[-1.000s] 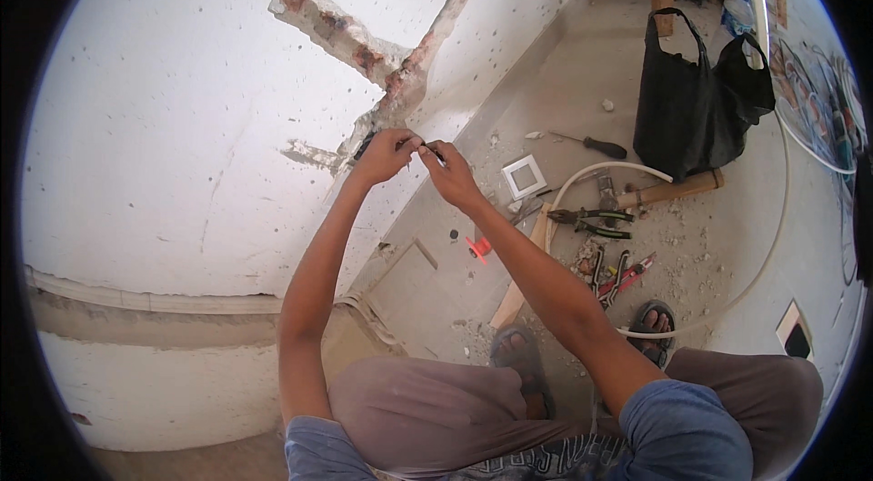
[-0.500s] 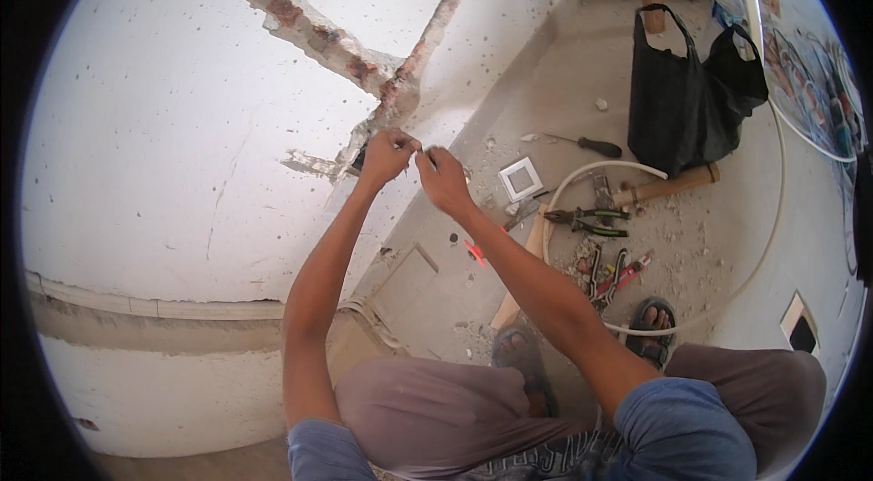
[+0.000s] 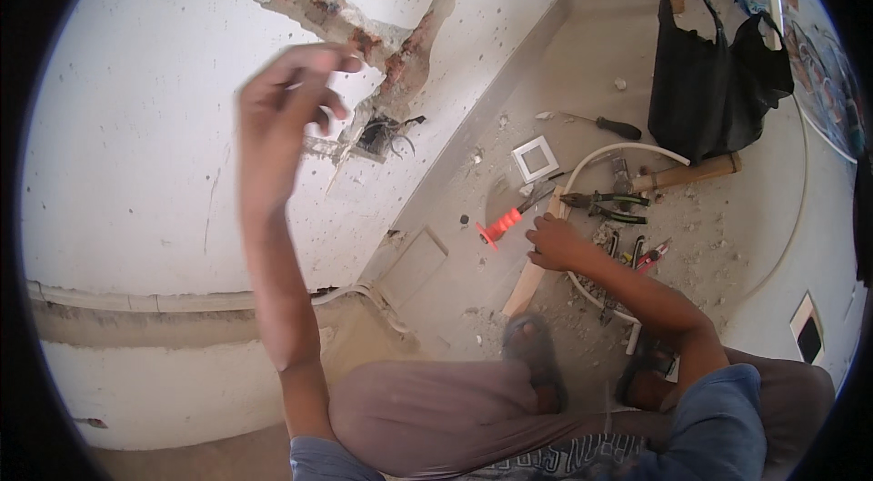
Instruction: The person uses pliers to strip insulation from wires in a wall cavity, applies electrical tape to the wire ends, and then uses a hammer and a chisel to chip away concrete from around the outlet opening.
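Observation:
My left hand [image 3: 284, 108] is raised left of the cut groove [image 3: 391, 72], blurred, fingers bent and apart with nothing visible in them. Dark wires [image 3: 402, 126] poke from a square hole in the wall. My right hand [image 3: 559, 245] is low by a wooden strip [image 3: 529, 285], fingers spread and curled. Nearby lie an orange-grip chisel [image 3: 505, 222], pliers [image 3: 614, 215], a white square frame [image 3: 534, 158] and a screwdriver [image 3: 618, 128].
A black bag [image 3: 696, 90] sits at right beside a wooden-handled hammer [image 3: 691, 174]. A white conduit [image 3: 637, 151] curves among rubble and a red cutter [image 3: 653, 255]. Cable coils [image 3: 818, 90] lie at the far right. My sandalled feet [image 3: 532, 358] are below.
My hands have separated from the wall hole, uncovering the wires. The left one moved up and left; the right one moved down and right to the tools.

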Demonstrator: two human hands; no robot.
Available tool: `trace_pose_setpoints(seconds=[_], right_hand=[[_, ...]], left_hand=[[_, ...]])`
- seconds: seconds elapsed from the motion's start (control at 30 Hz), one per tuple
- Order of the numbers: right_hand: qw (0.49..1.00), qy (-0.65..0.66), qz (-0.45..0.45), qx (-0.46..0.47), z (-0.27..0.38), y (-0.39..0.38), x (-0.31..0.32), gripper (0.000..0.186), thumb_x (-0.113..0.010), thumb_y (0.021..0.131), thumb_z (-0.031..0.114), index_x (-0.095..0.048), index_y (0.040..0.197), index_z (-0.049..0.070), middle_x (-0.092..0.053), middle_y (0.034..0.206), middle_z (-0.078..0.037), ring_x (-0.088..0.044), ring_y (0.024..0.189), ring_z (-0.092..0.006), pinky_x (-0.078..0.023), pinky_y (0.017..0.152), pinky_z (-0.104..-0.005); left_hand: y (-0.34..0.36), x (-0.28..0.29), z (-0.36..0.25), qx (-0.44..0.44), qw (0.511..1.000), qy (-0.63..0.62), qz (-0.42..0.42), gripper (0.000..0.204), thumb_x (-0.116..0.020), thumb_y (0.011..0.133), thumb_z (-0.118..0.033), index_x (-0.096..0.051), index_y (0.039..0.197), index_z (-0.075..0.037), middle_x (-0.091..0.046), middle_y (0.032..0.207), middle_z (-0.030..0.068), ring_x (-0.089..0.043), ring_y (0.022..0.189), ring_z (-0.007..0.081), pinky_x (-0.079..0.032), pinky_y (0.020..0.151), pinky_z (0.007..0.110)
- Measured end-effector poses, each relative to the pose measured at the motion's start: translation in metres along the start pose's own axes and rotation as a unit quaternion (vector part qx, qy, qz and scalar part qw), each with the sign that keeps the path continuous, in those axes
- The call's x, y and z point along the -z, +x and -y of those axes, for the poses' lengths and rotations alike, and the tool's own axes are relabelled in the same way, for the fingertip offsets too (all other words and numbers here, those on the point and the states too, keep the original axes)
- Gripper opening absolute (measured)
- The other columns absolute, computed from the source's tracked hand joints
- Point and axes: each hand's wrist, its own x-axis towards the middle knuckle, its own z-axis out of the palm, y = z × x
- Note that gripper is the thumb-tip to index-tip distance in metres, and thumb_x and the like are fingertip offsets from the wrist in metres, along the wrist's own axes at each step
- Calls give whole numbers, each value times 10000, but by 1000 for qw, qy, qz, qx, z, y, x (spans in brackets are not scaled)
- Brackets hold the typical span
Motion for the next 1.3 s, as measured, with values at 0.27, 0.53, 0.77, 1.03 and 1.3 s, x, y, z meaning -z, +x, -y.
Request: trace_pose_setpoints(seconds=[0.27, 0.53, 0.77, 1.03, 1.3], right_hand=[[995, 72, -17, 63, 39, 14, 14, 334, -648, 845, 336, -649, 1041, 64, -607, 1029, -143, -564, 1025, -324, -472, 864, -451], [978, 183, -65, 79, 64, 9, 10, 276, -630, 870, 269, -645, 1032, 46, -621, 1036, -152, -573, 1026, -328, -472, 858, -445], [886, 411, -201, -77, 63, 74, 56, 199, -599, 898, 182, -639, 1019, 29, -641, 917, -145, -596, 930, -329, -471, 832, -411], [880, 90, -454, 104, 50, 192, 130, 232, -633, 865, 211, -659, 1053, 77, -627, 1064, -99, -534, 1080, -287, -369, 977, -442], [907, -34, -402, 123, 52, 240, 125, 148, -628, 853, 204, -697, 800, 85, -649, 831, -85, -571, 974, -256, -377, 959, -436]], left_hand=[[-65, 10, -82, -140, 894, -234, 355, 158, -621, 918, -173, -619, 913, -15, -666, 940, 122, -589, 781, 166, -447, 624, 273], [-64, -9, -96, -87, 829, -322, 449, 75, -663, 850, -77, -628, 813, -22, -645, 996, 138, -593, 926, 220, -501, 740, 378], [-106, 10, -90, 25, 796, -537, 278, 97, -700, 789, 7, -635, 726, -28, -626, 1045, 153, -597, 1054, 267, -549, 842, 470], [-183, -21, -68, 1, 888, -39, 458, 329, -576, 857, -91, -597, 1180, -28, -601, 1134, 135, -614, 1034, 288, -518, 872, 428], [-200, -21, -53, -55, 892, 111, 434, 423, -675, 832, -178, -597, 1248, -165, -580, 1227, 21, -608, 1034, 213, -506, 859, 350]])
